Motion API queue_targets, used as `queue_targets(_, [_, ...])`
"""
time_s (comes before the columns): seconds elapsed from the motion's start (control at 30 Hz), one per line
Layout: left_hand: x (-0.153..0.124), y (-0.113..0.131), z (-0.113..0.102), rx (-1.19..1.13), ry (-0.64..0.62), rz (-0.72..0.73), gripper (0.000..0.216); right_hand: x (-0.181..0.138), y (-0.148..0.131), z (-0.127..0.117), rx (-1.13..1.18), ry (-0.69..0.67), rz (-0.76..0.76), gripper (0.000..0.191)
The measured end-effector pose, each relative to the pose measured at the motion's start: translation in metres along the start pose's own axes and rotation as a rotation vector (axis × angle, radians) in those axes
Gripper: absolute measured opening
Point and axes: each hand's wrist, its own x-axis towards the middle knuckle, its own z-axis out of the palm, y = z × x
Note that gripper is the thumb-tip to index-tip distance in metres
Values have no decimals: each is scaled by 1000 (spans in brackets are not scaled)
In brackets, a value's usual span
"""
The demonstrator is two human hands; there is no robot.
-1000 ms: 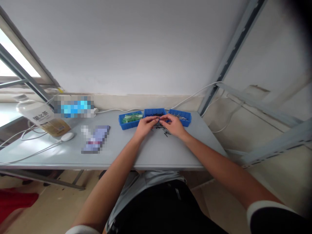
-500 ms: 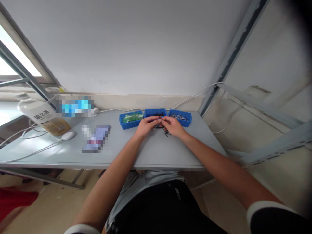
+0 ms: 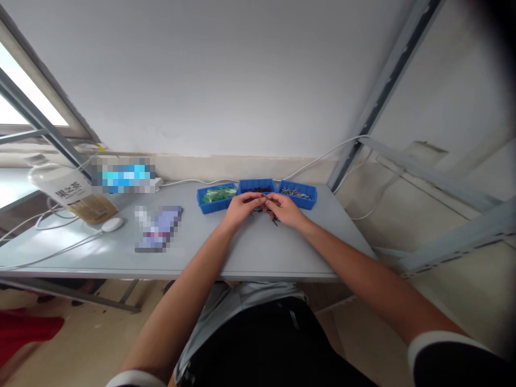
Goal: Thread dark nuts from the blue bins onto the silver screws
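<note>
Small dark pieces (image 3: 275,221) are lying on a grey worktop (image 3: 282,252) beneath a person's left hand (image 3: 243,207) and right hand (image 3: 286,208), whose fingertips are meeting; what they are gripping, if anything, is too small to tell. Behind, a left blue bin (image 3: 216,207) is holding green pieces (image 3: 220,194), a middle bin (image 3: 257,184) dark ones, a right bin (image 3: 305,203) silvery pins (image 3: 295,193).

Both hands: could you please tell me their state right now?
Left hand: curled; whether it holds anything cannot be told.
Right hand: curled likewise; cannot tell either.
</note>
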Motion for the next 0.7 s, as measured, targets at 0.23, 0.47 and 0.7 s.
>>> queue_targets(0.23, [4,-5,-4,242,2,216,30,3,5,-1,56,59,-28,36])
queue_targets(0.47, [6,-7,-5,251,-41,298,24,2,1,-3,47,42,-3,33])
queue_targets(0.7, [4,-5,-2,126,28,142,36,0,-1,-3,-2,15,-7,35])
